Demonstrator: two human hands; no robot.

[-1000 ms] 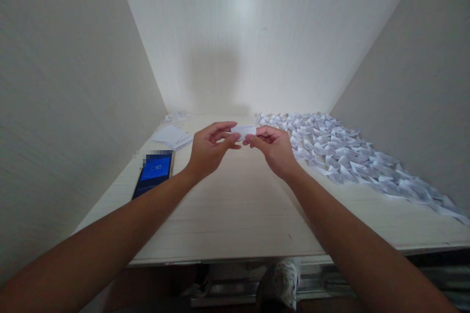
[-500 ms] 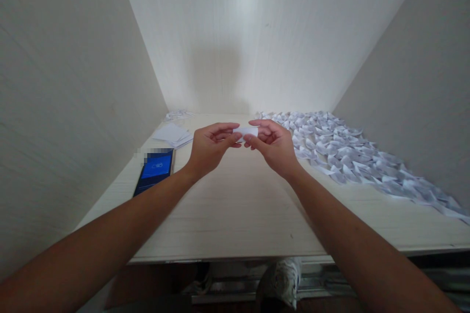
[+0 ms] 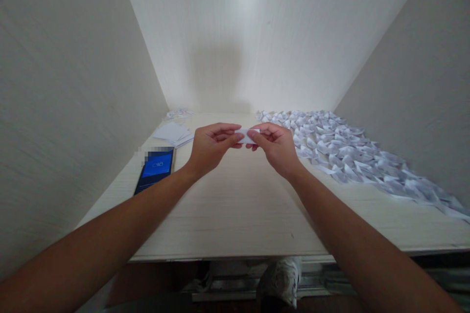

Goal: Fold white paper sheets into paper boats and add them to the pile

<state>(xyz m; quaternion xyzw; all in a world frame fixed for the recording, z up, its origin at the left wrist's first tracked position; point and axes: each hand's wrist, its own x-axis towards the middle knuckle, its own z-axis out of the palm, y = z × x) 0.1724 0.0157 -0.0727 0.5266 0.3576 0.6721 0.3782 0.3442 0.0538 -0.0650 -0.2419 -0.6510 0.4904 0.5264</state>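
A small folded piece of white paper is stretched level between my two hands, above the table. My left hand pinches its left end, thumb in front and fingers behind. At the right end my right hand grips it the same way, its thumb pressed on the front face. The fingertips behind the paper are partly hidden. Left of my left hand lie loose white paper sheets in a fanned stack. Many folded paper boats spread over the right side of the table.
A phone with a lit blue screen lies on the table beside my left forearm. Small paper pieces sit in the far left corner. Walls enclose the table at left, back and right. A shoe shows below the front edge.
My right hand's raised fingers have come down onto the paper, and its thumb has shifted slightly right and up. My left hand stays nearly still, keeping its grip.
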